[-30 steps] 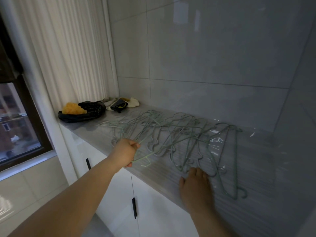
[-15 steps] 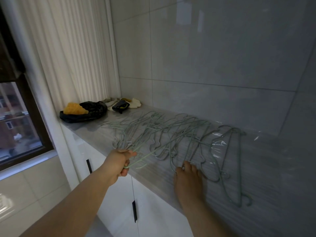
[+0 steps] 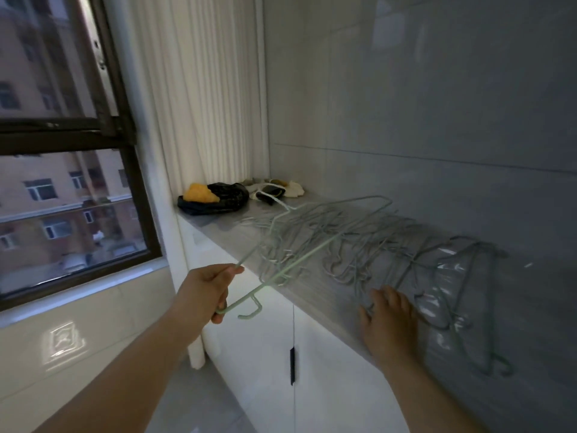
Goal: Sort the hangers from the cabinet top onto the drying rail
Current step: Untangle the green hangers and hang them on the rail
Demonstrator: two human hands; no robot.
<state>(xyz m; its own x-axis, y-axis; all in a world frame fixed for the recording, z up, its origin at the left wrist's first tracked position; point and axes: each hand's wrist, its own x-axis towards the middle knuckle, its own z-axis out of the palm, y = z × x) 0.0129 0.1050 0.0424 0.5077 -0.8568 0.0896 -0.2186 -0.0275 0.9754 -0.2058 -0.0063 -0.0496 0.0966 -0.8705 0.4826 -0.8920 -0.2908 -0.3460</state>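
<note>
Compared with the frame half a second earlier, the left hand had drawn one pale green hanger away from the hanger pile. Its fingers gripped the near end beyond the cabinet edge, and the far end was tilted up over the pile. The right hand remained flat, fingers straight, pressing the pile on the cabinet top.
</note>
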